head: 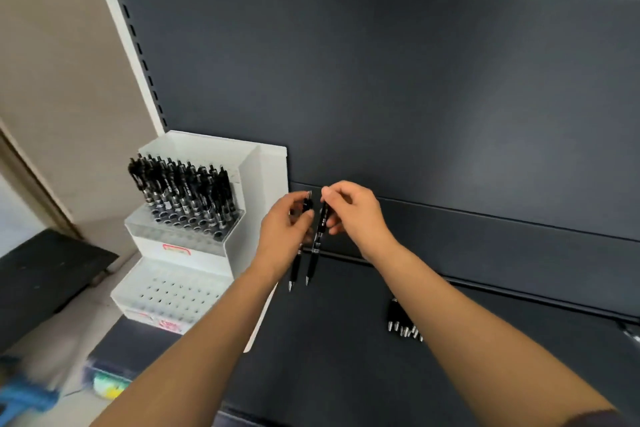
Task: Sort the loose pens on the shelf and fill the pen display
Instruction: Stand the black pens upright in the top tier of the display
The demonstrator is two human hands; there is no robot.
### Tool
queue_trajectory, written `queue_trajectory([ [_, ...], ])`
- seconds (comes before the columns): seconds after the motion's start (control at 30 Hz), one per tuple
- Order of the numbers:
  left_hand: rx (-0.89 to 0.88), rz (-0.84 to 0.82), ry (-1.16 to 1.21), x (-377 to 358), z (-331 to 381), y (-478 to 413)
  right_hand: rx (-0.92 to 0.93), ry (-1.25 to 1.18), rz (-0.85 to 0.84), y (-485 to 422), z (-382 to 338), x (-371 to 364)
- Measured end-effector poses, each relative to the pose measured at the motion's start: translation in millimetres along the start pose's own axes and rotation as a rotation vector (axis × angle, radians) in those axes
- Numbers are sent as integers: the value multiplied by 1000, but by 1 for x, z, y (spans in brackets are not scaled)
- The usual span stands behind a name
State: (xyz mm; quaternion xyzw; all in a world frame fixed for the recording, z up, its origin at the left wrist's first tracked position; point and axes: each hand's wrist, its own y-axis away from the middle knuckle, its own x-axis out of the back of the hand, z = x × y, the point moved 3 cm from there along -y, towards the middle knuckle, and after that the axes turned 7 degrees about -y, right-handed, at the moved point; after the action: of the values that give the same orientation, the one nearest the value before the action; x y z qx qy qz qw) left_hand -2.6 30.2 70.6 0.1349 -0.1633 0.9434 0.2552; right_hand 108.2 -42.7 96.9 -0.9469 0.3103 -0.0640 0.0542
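Left grip (285,229) pinching one black pen (295,269), right grip (355,215) pinching a second pen (317,243), tips down above the shelf (329,340). Pen display (207,253) sits left, loose pens (403,322) lie right.

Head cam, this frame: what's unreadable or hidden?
All head view.
- loose pens: count unknown; right forearm covers the pile.
- held pens: barrel print too small.
- display front labels: blurred.
- object at right edge: cut off by frame.
- floor clutter, bottom left: blurred.

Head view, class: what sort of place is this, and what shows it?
Probably a stationery shop: a dark shelf with a slotted upright, a white tiered pen display holding black pens, loose pens lying nearby.
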Motion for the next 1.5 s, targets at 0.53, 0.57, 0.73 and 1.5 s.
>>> queue_trajectory([
  [0.53, -253, 278, 32, 191, 11, -38, 341, 142, 51, -19, -84, -167],
  [0.57, -252, 265, 29, 198, 8, -43, 357, 189, 57, -20, -84, -174],
  [0.73, -270, 134, -22, 210, -5, -59, 380, 289, 124, -20, -82, -193],
  [1.5, -463, 79, -223, 222, -17, -60, 375, 826, 247, -17, -68, -207],
])
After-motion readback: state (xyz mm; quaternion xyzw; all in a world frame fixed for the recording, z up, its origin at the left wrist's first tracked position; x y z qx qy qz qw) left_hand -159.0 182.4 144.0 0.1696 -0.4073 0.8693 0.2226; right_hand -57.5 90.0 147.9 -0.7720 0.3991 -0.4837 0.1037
